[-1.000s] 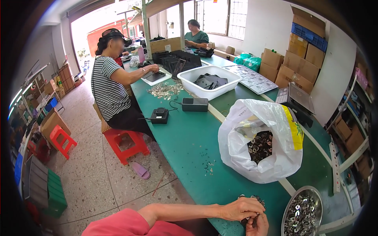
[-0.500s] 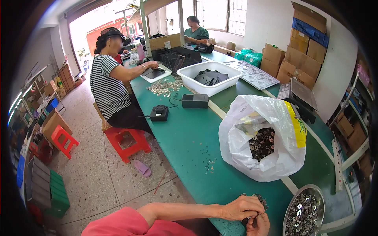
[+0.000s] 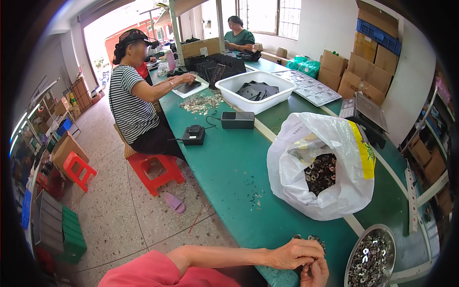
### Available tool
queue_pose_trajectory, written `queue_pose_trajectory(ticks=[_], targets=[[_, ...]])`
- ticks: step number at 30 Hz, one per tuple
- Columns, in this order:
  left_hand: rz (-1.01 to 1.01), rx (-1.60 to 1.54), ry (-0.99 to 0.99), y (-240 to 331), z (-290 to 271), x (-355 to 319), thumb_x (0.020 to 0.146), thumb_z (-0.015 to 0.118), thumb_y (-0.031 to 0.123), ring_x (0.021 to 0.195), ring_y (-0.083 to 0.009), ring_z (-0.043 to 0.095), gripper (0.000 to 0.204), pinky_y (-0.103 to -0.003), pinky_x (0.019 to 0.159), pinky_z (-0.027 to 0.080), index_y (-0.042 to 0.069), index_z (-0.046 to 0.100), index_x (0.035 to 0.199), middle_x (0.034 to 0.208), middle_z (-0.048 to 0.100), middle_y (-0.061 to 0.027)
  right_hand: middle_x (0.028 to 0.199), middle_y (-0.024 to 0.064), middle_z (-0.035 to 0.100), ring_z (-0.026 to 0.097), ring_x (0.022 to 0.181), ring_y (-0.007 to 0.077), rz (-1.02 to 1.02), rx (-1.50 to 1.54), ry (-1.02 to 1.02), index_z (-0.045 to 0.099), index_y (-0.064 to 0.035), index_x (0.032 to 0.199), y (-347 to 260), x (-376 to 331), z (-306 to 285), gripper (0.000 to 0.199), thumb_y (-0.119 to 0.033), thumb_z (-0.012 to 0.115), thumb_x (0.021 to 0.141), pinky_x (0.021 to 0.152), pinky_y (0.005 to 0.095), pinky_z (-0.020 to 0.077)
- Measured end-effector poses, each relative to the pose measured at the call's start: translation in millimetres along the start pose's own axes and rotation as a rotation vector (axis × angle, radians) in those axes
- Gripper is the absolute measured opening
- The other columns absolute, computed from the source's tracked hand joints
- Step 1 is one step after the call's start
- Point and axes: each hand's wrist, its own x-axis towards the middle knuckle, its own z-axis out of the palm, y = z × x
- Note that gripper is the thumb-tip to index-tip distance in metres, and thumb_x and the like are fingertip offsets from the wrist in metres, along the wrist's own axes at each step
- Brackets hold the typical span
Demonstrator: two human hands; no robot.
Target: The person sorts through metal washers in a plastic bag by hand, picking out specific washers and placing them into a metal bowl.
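At the green table's near edge my left hand point(image 3: 295, 254) and my right hand point(image 3: 316, 274) meet, fingertips pressed together. Both are closed, and whatever they pinch is too small or hidden to name. A little pile of small dark and silvery ring-like metal pieces point(image 3: 317, 241) lies on the table just beyond my left fingers. Beside my right hand stands a round metal bowl point(image 3: 349, 260), filled with similar shiny pieces. Farther off, an open white plastic sack point(image 3: 296, 191) with a yellow band holds many more of these dark ring-like pieces point(image 3: 321, 173).
A black box-shaped device point(image 3: 237, 120) and a smaller corded one point(image 3: 193, 135) sit mid-table. Beyond are a white tub point(image 3: 256, 103) of black plates and scattered metal bits point(image 3: 201, 103). A co-worker point(image 3: 136, 103) sits at the left edge; another person sits farther back.
My hands stay together in nearly the same place, with the fingers shifting slightly. The co-worker at the left has moved both hands over the flat black piece on the white board.
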Motion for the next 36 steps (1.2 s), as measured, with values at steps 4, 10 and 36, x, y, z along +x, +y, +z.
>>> queue_pose_trajectory(ticks=[4, 10, 36], targets=[[-0.02, -0.023, -0.002, 5, 0, 0, 0.078, 0.059, -0.007, 0.08, -0.0241, 0.06, 0.02, -0.031, 0.064, 0.048, -0.003, 0.063, 0.097, 0.088, 0.059, -0.0115, 0.091, 0.0069, 0.062, 0.06, 0.078, 0.0151, -0.017, 0.016, -0.035, 0.058, -0.0005, 0.104, -2, -5, 1, 0.015, -0.004, 0.056, 0.09, 0.068, 0.0258, 0.0494], [-0.05, -0.07, -0.044, -4, 0, -3, 0.077, 0.059, -0.009, 0.079, -0.0246, 0.059, 0.021, -0.033, 0.063, 0.047, 0.0, 0.064, 0.095, 0.086, 0.061, -0.0097, 0.088, 0.0069, 0.061, 0.058, 0.074, 0.014, -0.042, -0.008, -0.045, 0.057, -0.0012, 0.105, -2, -3, 1, 0.016, -0.004, 0.056, 0.09, 0.066, 0.0243, 0.0485], [-0.209, 0.025, 0.055, 13, -16, 9, 0.073, 0.065, -0.004, 0.075, -0.022, 0.062, 0.015, -0.03, 0.065, 0.049, -0.001, 0.065, 0.088, 0.083, 0.064, -0.011, 0.078, 0.0059, 0.056, 0.051, 0.062, 0.0107, -0.046, 0.04, 0.047, 0.052, -0.0023, 0.09, -8, 0, 16, 0.013, -0.014, 0.051, 0.093, 0.051, 0.0209, 0.0398]])
